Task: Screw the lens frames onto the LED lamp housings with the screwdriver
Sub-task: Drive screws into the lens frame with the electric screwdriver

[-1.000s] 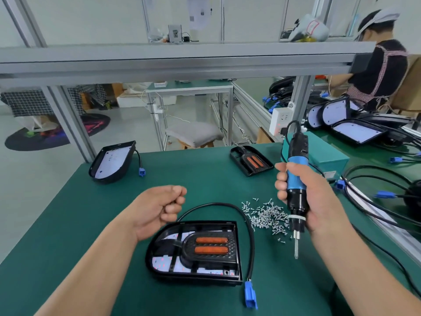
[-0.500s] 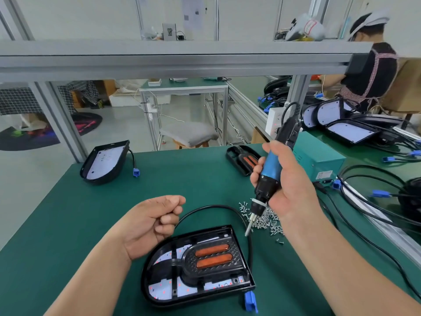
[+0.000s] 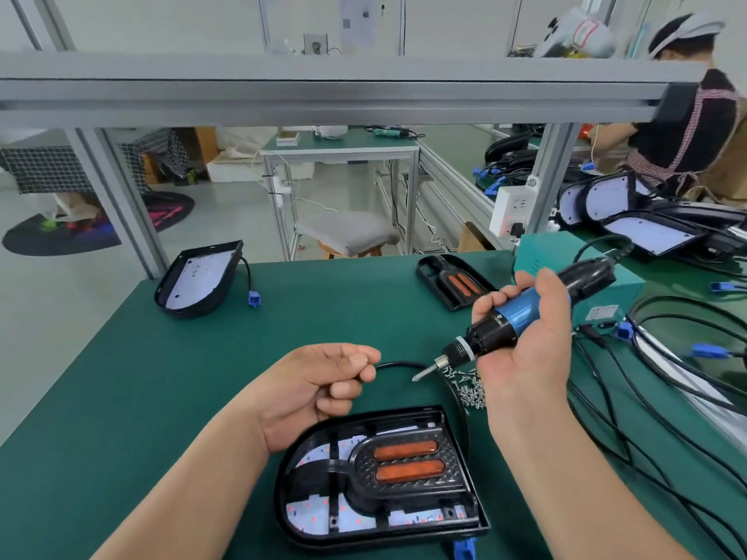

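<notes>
A lamp housing (image 3: 364,539) lies at the middle of the near edge of the green counter (image 3: 161,377), open side up. A black lens frame (image 3: 448,474) with two orange lenses is seated inside it. The left hand (image 3: 323,394) hovers just beyond the housing's far-left rim. Its grip is narrow, fingers curled and thumb pressed to the forefinger; whether a screw sits in that pinch is too small to tell. The right hand (image 3: 529,349) hangs above the counter toward the right edge, its grip wrapped round the blue-and-black screwdriver (image 3: 521,313). The tool is tilted, with its bit slanting down and left toward the left hand. Under the bit lie a heap of loose screws (image 3: 469,388) and a black cable (image 3: 398,363) curving out from the housing. A second housing (image 3: 198,280) rests at the far-left corner. A spare lens frame (image 3: 452,282) sits by the far edge, just beside a teal box (image 3: 537,252).
</notes>
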Demonstrator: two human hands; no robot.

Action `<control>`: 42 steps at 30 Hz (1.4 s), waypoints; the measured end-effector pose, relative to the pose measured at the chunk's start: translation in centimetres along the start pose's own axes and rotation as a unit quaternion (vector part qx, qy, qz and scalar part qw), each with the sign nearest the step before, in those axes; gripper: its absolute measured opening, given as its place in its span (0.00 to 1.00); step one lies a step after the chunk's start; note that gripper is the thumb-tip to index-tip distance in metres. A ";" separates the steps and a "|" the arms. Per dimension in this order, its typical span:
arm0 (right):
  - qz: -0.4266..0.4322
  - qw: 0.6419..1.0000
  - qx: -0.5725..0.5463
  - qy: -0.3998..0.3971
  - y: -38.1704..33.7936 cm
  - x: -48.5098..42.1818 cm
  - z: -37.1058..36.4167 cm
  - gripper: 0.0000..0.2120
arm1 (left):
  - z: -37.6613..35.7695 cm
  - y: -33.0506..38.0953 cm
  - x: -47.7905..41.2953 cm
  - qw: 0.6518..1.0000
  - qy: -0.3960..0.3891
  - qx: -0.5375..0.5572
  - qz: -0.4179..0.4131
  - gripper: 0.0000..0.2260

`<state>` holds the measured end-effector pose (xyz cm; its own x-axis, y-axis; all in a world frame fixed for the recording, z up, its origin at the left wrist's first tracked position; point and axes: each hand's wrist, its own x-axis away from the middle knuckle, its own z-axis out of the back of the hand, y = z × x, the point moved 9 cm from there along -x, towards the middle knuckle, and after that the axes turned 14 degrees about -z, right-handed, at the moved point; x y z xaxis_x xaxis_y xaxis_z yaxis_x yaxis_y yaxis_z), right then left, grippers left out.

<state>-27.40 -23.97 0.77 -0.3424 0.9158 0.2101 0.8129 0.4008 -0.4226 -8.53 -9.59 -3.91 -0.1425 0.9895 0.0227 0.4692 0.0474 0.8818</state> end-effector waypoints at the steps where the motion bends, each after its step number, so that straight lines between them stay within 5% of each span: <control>1: 0.001 1.000 -0.002 -0.008 -0.1 0.1 -0.2 0.13 | -0.3 -0.2 -0.1 1.000 -0.004 -0.007 0.005 0.08; 28: 0.009 0.995 0.068 -0.068 1.5 0.1 -2.7 0.16 | -1.3 -1.2 -0.6 0.997 -0.002 -0.076 0.026 0.09; 42: 0.046 0.994 0.095 0.017 1.2 0.9 -1.0 0.15 | -1.2 -0.4 -0.7 0.991 -0.002 -0.129 -0.016 0.08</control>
<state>-26.28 -22.70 1.29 -0.2512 0.9487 0.1918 0.7348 0.3159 -0.6002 -9.65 -10.49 -3.69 -0.1506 0.9885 -0.0094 0.2253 0.0435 0.9733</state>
